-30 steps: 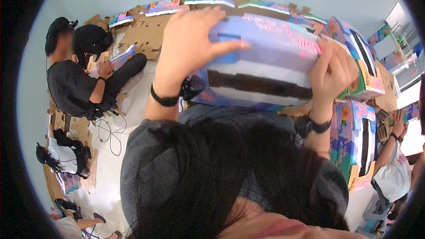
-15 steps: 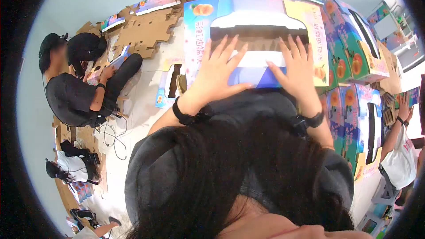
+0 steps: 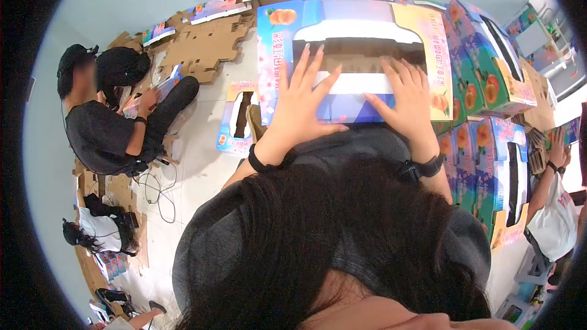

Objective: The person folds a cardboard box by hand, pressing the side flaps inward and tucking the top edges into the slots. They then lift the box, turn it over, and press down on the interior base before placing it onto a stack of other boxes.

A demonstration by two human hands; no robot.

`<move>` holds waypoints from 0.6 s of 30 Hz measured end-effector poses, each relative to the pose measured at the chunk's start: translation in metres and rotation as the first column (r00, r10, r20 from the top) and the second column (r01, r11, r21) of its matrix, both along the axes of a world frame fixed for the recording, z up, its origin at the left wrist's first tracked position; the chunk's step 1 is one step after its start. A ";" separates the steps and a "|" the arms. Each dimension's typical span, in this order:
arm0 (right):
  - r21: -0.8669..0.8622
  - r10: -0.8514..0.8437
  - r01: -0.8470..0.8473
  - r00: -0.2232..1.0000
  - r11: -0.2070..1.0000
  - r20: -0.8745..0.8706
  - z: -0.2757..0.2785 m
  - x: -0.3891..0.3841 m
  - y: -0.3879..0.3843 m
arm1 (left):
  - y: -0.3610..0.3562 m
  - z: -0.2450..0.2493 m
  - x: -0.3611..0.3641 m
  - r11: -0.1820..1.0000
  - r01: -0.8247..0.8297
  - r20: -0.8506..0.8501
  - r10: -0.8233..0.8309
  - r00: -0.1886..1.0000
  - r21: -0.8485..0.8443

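Note:
A printed cardboard fruit box (image 3: 354,11) lies in front of me. Peaches, pink blossom and large characters decorate its blue and yellow sides, and a wide cut-out window shows its brown inside. My left hand (image 3: 302,101) rests on the box's near left part with fingers spread, the tips reaching over the window. Over the near right part lies my right hand (image 3: 405,98), likewise open and palm down. Neither hand is wrapped around anything. Each wrist wears a black band. Parts of the white strip and blue near panel are covered by my hands.
Finished-looking fruit boxes (image 3: 489,79) stand stacked at the right. Flat brown cardboard (image 3: 205,43) lies at the back left, and a smaller box (image 3: 235,116) is on the floor. A seated person (image 3: 101,128) handles a box at left; a cable (image 3: 160,192) lies nearby.
My right hand has slid slightly toward me on the box, and my left hand has shifted a little. Both stay spread on it. The box sits slightly lower in view.

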State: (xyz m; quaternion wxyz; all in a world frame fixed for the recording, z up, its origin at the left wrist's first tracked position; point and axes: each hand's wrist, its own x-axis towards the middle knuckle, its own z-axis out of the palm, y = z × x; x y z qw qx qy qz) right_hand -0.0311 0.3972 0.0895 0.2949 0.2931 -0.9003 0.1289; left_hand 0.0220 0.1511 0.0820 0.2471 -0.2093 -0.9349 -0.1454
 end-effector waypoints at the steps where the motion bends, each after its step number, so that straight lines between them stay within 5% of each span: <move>1: -0.028 0.004 -0.004 1.000 1.000 -0.006 -0.004 -0.003 0.001 | -0.001 0.000 0.001 1.000 0.004 -0.006 -0.004 1.000 0.009; 18: -0.071 0.025 -0.026 0.999 0.997 -0.022 -0.001 -0.002 0.000 | -0.002 0.001 0.003 0.999 0.029 0.014 -0.029 0.999 -0.019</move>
